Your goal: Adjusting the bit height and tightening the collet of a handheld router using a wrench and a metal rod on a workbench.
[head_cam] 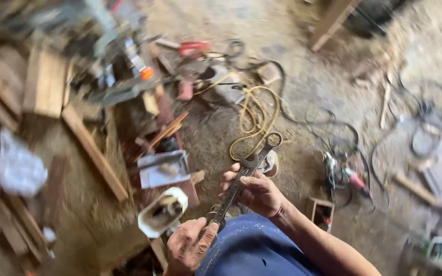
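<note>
- The left hand pinches the lower end of a long metal wrench, fingers curled on it.
- The right hand wraps the wrench's shaft, fingers closed around it.
- The wrench slants up to the right, above a blue-clad knee.
- Beyond it, a yellow cord coils on the dusty floor.

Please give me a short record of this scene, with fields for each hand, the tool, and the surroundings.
Left hand: grips the lower end of the wrench
Right hand: holds the wrench near its middle
Wrench: long, dark metal, ring end pointing up and away
Yellow cord: coiled on the floor beyond the wrench
Wooden planks: lying on the left
Image: blurred by motion
</note>
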